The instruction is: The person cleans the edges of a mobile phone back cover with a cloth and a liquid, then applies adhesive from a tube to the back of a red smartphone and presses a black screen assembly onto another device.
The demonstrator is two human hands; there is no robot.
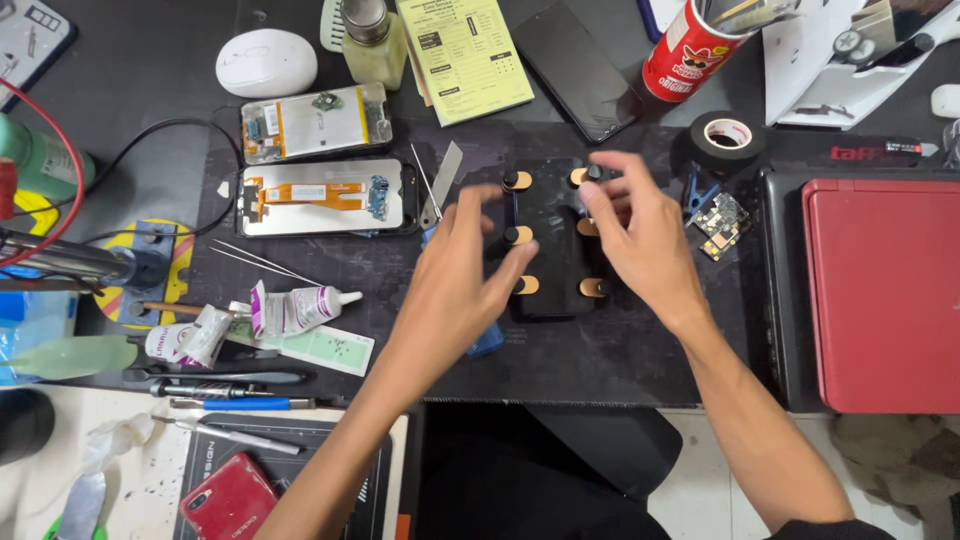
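Two hands flank a clamped phone (545,235), long axis running away: left hand (470,270) pinching a clamp knob (517,235), right hand (635,240) gripping the far knob (594,172).

Clamped phone (548,240) between opened phones (320,160) and laptop (880,300).

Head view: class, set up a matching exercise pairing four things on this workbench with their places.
Things:
1. roll of black tape
2. white mouse
3. red case
4. glue tube

Places:
A. far right of the bench
B. top left, above the opened phones
C. left of the left hand
D. beyond the right hand, beside the red can

Pairs: 1-D, 2-B, 3-A, 4-C
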